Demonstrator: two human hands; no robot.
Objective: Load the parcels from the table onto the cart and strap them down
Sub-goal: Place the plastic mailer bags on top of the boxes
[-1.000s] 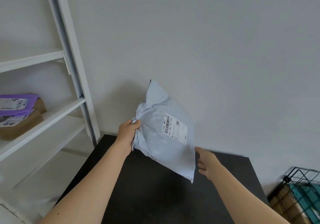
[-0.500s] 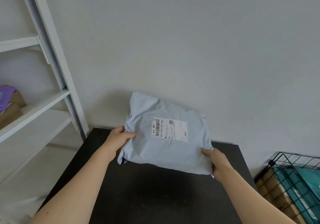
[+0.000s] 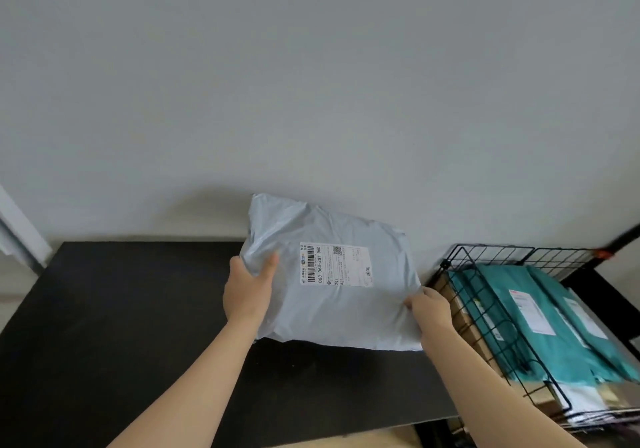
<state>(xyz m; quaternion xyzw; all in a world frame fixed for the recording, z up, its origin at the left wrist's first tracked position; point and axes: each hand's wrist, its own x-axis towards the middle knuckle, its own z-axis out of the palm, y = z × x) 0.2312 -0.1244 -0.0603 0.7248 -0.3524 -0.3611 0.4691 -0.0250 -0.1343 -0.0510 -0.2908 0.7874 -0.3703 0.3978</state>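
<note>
Head view: left hand (image 3: pixel 247 295) and right hand (image 3: pixel 431 311) grip the grey parcel (image 3: pixel 346 312), now swung to the table's (image 3: pixel 121 309) right edge, nearing the cart (image 3: pixel 495 247).

Both forearms (image 3: pixel 194 378) are bare, as are the left grip (image 3: pixel 249 295) and right grip (image 3: pixel 431 312).

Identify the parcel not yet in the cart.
The pale grey mailer bag, gripped by left hand and right hand above the black table; the teal parcels lie in the wire cart.
</note>
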